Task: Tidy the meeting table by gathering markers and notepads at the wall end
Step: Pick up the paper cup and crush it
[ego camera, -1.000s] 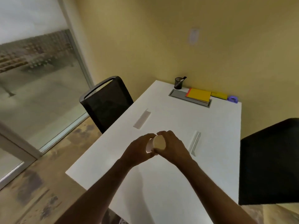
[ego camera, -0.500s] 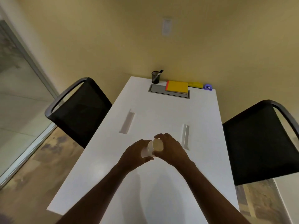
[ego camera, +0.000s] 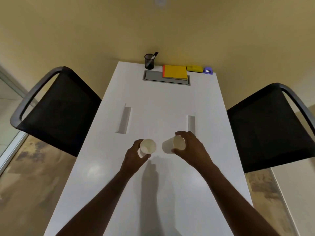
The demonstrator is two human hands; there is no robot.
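Left hand [ego camera: 134, 155] gripping one white paper cup [ego camera: 147, 147], fingers curled round its wall, mouth tilting toward the camera; right hand [ego camera: 190, 148] gripping a second white paper cup [ego camera: 172, 144] from above, this one lying nearly on its side with the mouth facing the other cup. Both cups are hanging just above the bench [ego camera: 163, 193], near its middle, close together but apart. Risk, as a judgement: thin paper walls could be crushing under a tight grip, and a tilted cup could be spilling any residue onto the white top; contents cannot be told. Task items are sitting well beyond the cups at the wall end: black mesh pen holder [ego camera: 149, 61] carrying one marker [ego camera: 154, 55], orange-and-yellow notepads [ego camera: 174, 72] lying partly over a grey cable hatch [ego camera: 154, 76], a yellow pad [ego camera: 194, 68] and a small purple item [ego camera: 208, 70] just past them. Two raised cable flaps [ego camera: 124, 118] are standing between cups and notepads; a black chair [ego camera: 56, 109] is flanking each long side.
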